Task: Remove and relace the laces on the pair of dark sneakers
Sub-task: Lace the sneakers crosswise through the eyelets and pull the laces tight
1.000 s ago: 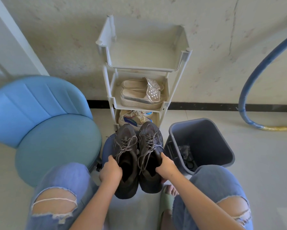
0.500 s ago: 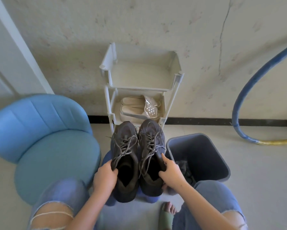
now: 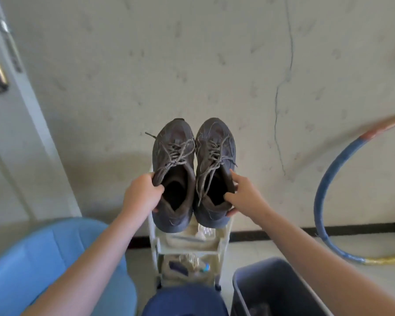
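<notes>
Two dark grey-brown sneakers are held side by side in the air, toes pointing away from me, above the white shoe rack. My left hand grips the collar of the left sneaker. My right hand holds the outer side and collar of the right sneaker, thumb at the opening. Both shoes are laced with grey laces, the ends hanging loose.
A blue padded chair stands at the lower left. A grey plastic bin sits at the lower right and a dark blue stool lies directly below. A blue hoop leans on the wall at right. A door is on the left.
Both hands have lifted the pair of sneakers up and forward, from low above the stool to over the top of the shoe rack. The camera has tilted upward.
</notes>
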